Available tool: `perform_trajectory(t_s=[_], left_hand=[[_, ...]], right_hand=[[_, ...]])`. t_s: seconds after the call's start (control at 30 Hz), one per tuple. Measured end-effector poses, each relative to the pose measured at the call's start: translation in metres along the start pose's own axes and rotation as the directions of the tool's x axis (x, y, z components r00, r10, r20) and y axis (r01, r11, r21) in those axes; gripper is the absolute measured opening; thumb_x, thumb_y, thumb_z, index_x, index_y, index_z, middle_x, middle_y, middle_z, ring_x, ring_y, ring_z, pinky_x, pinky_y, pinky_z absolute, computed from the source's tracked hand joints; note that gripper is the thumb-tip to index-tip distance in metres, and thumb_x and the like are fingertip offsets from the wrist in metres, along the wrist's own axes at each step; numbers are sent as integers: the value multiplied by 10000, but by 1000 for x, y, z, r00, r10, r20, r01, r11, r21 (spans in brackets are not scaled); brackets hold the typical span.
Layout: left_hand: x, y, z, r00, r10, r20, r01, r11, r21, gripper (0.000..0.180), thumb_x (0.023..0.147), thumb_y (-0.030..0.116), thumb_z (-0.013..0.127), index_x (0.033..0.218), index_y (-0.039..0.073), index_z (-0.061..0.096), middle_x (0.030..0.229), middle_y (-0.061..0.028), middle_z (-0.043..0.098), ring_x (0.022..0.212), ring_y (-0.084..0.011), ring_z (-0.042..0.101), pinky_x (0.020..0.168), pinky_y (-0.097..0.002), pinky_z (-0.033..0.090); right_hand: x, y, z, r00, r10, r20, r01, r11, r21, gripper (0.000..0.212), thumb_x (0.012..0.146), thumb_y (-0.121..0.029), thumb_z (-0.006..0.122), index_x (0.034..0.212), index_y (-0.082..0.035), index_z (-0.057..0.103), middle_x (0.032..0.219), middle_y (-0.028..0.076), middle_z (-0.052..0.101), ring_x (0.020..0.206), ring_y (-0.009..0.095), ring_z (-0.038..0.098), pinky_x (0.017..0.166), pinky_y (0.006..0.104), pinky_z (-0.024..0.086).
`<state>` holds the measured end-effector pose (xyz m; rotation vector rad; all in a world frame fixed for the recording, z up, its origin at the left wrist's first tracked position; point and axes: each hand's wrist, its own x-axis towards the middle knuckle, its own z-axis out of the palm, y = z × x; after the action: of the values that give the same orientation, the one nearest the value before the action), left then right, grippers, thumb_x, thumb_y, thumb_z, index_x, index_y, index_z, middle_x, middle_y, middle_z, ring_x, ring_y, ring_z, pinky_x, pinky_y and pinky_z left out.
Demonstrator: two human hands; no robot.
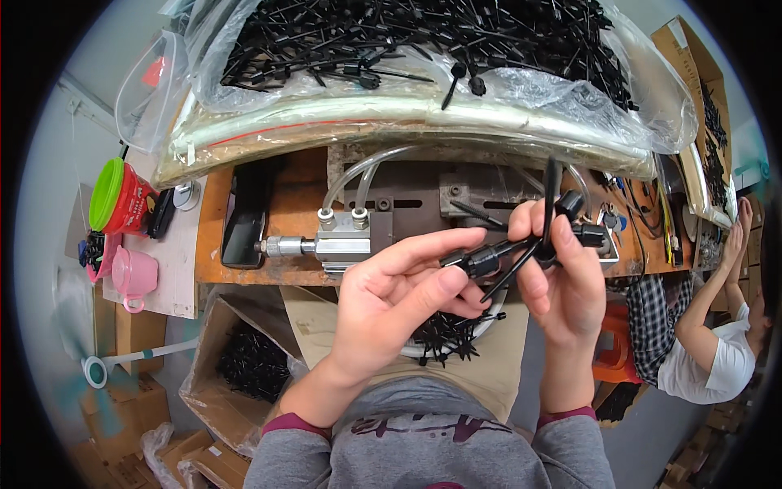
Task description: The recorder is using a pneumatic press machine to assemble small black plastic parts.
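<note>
My left hand [371, 314] pinches the cylindrical head of a black plastic piece [476, 261] between thumb and fingers. My right hand [570, 297] is closed on several similar black plastic pieces [570, 205], whose thin tapered stems and thick heads cross between its fingertips. Both hands meet above the front edge of the bench, the pieces touching or overlapping there. Just behind my left hand sits a metal pneumatic cylinder [342, 244] with clear hoses. Below the hands, more black pieces [444, 336] lie in a pale round container on my lap, partly hidden by my hands.
A plastic-lined tray [391, 122] heaped with black pieces spans the bench's back. At left are a black phone-like slab [246, 216], a red-green tub [122, 198] and a pink cup [134, 273]. A lined carton [204, 359] stands below. Another person [709, 350] sits at right.
</note>
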<state>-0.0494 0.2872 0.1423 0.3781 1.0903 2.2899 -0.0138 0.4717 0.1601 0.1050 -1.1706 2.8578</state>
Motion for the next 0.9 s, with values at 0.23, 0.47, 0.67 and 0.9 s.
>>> perform_trajectory(t_s=[0.23,0.47,0.67,0.9], left_hand=[[-10,-13,-10,990,120,78,-122,993,12,341,832,-125,640,1170,-110,592,1084,-188,642,952,-214,674,836,-296,571],[-17,-14,-18,968,217,129,-246,925,290,366,679,-129,774,1026,-64,676,1056,-182,635,886,-195,675,765,-280,591],[-20,-31,-8,888,386,249,-398,378,836,341,620,-45,823,938,-61,700,1148,-237,613,794,-179,678,687,-285,586],[-11,-65,-15,846,364,390,-355,-162,921,302,645,42,773,935,0,700,1193,-147,655,668,-178,639,593,-268,495]], right_hand=[[-13,4,-21,1000,-18,9,16,989,145,208,1008,-189,472,1042,10,524,1066,201,583,564,118,530,433,184,415],[-17,4,-24,985,-85,-147,122,957,264,255,1044,-212,397,1065,11,518,1019,155,563,594,84,493,440,159,415],[-22,0,-30,975,-129,-180,179,936,302,281,1051,-215,372,1111,27,504,1078,135,548,627,90,486,467,176,431],[-36,9,-38,939,-198,-281,233,968,96,279,1046,-210,390,1116,38,498,1078,154,554,644,94,501,486,173,444]])
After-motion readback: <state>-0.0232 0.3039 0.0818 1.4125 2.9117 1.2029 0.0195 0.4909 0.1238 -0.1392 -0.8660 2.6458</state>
